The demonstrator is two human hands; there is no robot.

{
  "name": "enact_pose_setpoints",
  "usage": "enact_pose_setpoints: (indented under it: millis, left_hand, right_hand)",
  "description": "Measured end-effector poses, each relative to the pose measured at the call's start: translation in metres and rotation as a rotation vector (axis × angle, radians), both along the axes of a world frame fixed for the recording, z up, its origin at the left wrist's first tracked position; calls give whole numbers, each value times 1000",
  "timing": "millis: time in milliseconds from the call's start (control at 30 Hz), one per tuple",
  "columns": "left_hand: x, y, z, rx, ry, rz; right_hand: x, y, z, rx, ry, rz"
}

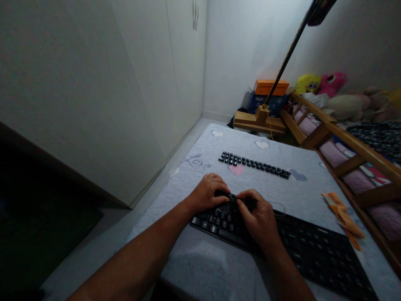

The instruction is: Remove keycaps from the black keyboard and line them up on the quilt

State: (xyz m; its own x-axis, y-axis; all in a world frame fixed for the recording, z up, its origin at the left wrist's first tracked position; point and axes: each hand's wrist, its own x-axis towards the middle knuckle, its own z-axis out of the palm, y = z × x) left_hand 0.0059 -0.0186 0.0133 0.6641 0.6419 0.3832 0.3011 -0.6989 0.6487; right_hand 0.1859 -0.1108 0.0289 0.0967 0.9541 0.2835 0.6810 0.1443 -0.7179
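A black keyboard [316,246] lies aslant on the bed cover, its left end between my hands. My left hand [210,192] is closed on its back left part, fingers curled over the far edge and thumb on the near side. My right hand [258,215] is closed too, thumb and forefinger pinching at the top row. Both hands' fingertips nearly meet around a small dark keycap [232,197]; whether it is loose or seated is hidden. Beside the right hand shows a thin wire loop [278,205]. Farther back, several loose black keycaps [253,164] lie in rows.
An orange cloth or glove-like item [343,213] lies right of the keyboard. A wooden bed rail [347,133] borders the right side. A pale wardrobe [140,83] stands left. Behind are a wooden stand [261,117] with a slanted pole, an orange box [271,87] and plush toys [332,83].
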Motion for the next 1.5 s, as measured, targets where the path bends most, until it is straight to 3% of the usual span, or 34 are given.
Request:
enact_pose_setpoints:
  millis: [233, 533, 833, 1033, 1500]
  left_hand:
    - [1, -1, 0, -25, -5, -1]
    - [1, -2, 1, -27, -25, -12]
    - [1, -2, 1, -12, -43, -19]
    - [1, -1, 0, -7, -36, -18]
    - [2, -2, 1, -96, -147, -32]
  right_hand:
    - [2, -2, -4, 83, 203, -31]
    - [2, -2, -4, 86, 209, 39]
    - [-1, -3, 4, 23, 75, 3]
    - [-2, 1, 0, 23, -12, 95]
    - [2, 17, 8, -33, -195, 155]
